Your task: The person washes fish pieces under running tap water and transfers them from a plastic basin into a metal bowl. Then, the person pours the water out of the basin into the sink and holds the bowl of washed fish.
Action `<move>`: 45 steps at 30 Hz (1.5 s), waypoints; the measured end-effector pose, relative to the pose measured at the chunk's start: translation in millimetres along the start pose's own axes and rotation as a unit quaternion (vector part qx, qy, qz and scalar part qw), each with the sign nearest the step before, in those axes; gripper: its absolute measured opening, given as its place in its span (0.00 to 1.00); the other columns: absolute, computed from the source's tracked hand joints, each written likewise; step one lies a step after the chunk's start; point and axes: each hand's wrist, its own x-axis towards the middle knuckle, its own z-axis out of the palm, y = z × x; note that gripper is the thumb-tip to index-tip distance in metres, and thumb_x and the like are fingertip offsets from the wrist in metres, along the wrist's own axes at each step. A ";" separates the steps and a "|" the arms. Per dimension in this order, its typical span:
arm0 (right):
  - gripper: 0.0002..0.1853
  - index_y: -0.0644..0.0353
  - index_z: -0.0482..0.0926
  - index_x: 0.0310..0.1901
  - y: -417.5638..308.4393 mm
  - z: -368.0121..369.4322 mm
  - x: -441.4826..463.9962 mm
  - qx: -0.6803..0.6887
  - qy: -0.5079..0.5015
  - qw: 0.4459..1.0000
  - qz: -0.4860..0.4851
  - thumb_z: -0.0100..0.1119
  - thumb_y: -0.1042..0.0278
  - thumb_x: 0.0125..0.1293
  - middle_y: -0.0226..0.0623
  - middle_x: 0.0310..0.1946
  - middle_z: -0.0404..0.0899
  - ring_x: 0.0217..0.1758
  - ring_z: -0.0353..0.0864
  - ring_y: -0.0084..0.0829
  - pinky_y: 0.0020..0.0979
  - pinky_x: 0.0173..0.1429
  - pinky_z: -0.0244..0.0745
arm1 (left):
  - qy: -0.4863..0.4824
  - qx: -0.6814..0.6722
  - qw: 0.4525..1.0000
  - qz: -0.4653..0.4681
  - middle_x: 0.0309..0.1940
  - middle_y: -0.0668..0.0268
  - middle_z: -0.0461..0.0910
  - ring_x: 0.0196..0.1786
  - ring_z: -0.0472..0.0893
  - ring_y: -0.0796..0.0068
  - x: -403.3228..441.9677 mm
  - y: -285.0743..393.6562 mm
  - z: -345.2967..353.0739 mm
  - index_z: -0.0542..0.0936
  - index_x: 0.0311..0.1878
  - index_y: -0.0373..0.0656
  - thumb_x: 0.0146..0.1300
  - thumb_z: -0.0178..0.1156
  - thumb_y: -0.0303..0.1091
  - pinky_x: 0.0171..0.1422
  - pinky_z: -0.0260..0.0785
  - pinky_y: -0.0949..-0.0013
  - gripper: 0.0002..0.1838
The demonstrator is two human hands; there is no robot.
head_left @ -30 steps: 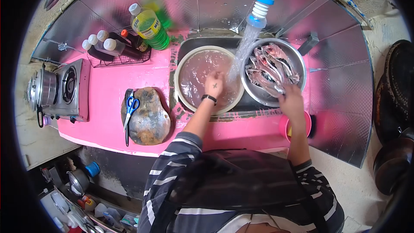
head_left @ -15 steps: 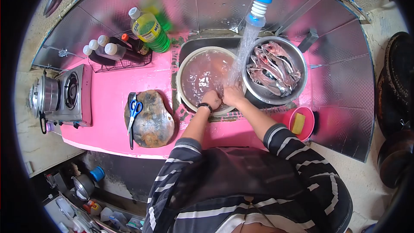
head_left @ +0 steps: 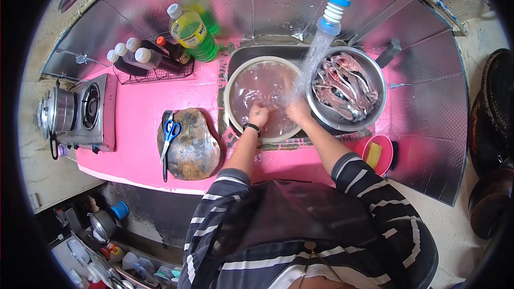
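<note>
A round basin (head_left: 229,108) with a pale rim sits in the sink, filled with cloudy pinkish water (head_left: 265,83). My left hand (head_left: 259,113), with a dark band at the wrist, dips into the water near the front of the basin. Close to the basin's right rim, my right hand (head_left: 297,110) is also partly under, beside the falling stream. The fingers of both hands are hidden by water, so what they hold cannot be seen. Water runs from the white and blue faucet (head_left: 330,24). Right of the basin, a steel bowl (head_left: 382,93) holds several cut-open fish (head_left: 345,88).
Blue-handled scissors (head_left: 171,128) and a black-handled knife (head_left: 165,168) lie on a wooden chopping board (head_left: 193,150). Left stands a gas stove (head_left: 101,112). Bottles fill a wire rack (head_left: 155,75) near a green liquid bottle (head_left: 195,35). A pink tub (head_left: 386,155) holds a yellow sponge (head_left: 373,154).
My hands, close together before, have moved apart. The left has reached farther into the basin, and the right has shifted up beside the stream. The view has shifted slightly.
</note>
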 end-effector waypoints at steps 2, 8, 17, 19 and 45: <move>0.14 0.66 0.86 0.38 -0.9 -6.0 -5.3 0.025 0.006 1.000 -0.012 0.58 0.64 0.60 0.53 0.41 0.85 0.48 0.85 0.51 0.43 0.57 0.79 | -0.074 -0.005 0.996 -0.038 0.32 0.61 0.83 0.36 0.80 0.67 -1.9 6.1 -0.7 0.81 0.45 0.33 0.56 0.70 0.36 0.43 0.73 0.65 0.18; 0.25 0.68 0.80 0.54 -20.6 -4.5 -30.4 -0.123 0.210 0.967 -0.082 0.62 0.59 0.59 0.62 0.59 0.74 0.64 0.75 0.51 0.44 0.71 0.65 | 0.016 0.210 0.975 0.067 0.49 0.44 0.81 0.53 0.80 0.48 -11.4 -4.4 21.8 0.76 0.58 0.33 0.57 0.67 0.42 0.60 0.71 0.58 0.29; 0.33 0.63 0.72 0.64 -17.0 -13.0 -1.4 0.135 0.048 0.988 -0.059 0.66 0.60 0.56 0.60 0.60 0.74 0.64 0.75 0.52 0.41 0.67 0.69 | 0.134 0.188 0.973 0.018 0.47 0.33 0.79 0.54 0.79 0.38 -3.5 5.4 -4.7 0.70 0.59 0.25 0.51 0.63 0.37 0.63 0.71 0.52 0.34; 0.29 0.63 0.76 0.60 -22.9 -27.6 -5.5 0.214 0.026 0.976 -0.034 0.66 0.63 0.56 0.57 0.56 0.78 0.61 0.78 0.49 0.40 0.65 0.70 | 0.168 0.095 0.981 0.023 0.42 0.37 0.83 0.47 0.84 0.45 51.3 -61.8 -8.9 0.76 0.51 0.21 0.50 0.60 0.33 0.57 0.73 0.56 0.26; 0.17 0.66 0.75 0.59 3.7 -168.2 -54.8 0.484 -0.030 0.869 -0.103 0.55 0.69 0.73 0.31 0.44 0.82 0.44 0.78 0.19 0.24 0.51 0.74 | -0.112 -0.248 0.953 0.136 0.40 0.69 0.83 0.39 0.79 0.82 -44.4 93.7 33.4 0.78 0.51 0.41 0.70 0.60 0.30 0.42 0.71 0.74 0.10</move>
